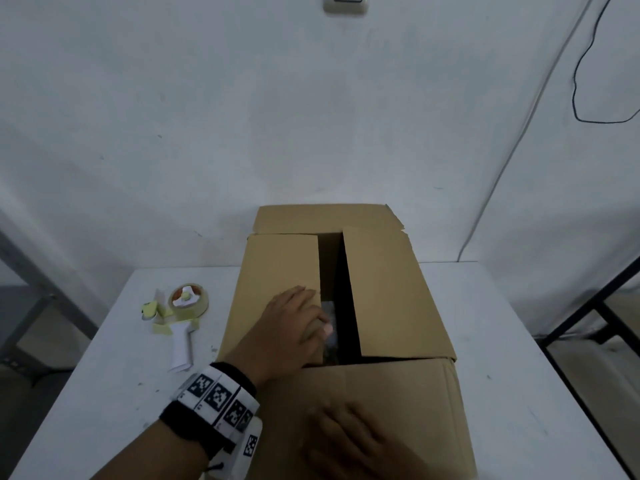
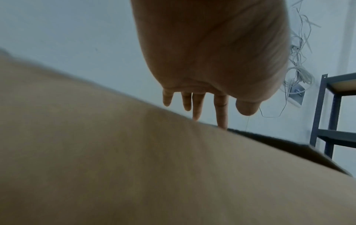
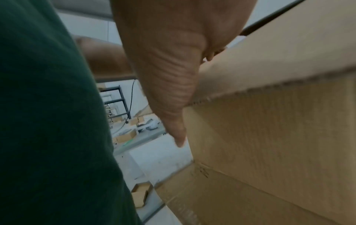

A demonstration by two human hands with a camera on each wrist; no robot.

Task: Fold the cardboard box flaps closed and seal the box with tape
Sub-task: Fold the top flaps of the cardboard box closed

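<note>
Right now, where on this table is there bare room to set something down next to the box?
Right of the cardboard box, the white table is bare out to its edge. Left of the box it is crowded near the tape dispenser and paper scraps; a bare patch lies in front of them, beside the left hand.

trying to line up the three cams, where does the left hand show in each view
Head: left hand at centre-left, resting on the left flap of the cardboard box.
Left wrist: top centre, fingers hanging to the flap edge.
Right wrist: not clearly in it; only the right hand shows.
Shared landmark: the cardboard box.
</note>
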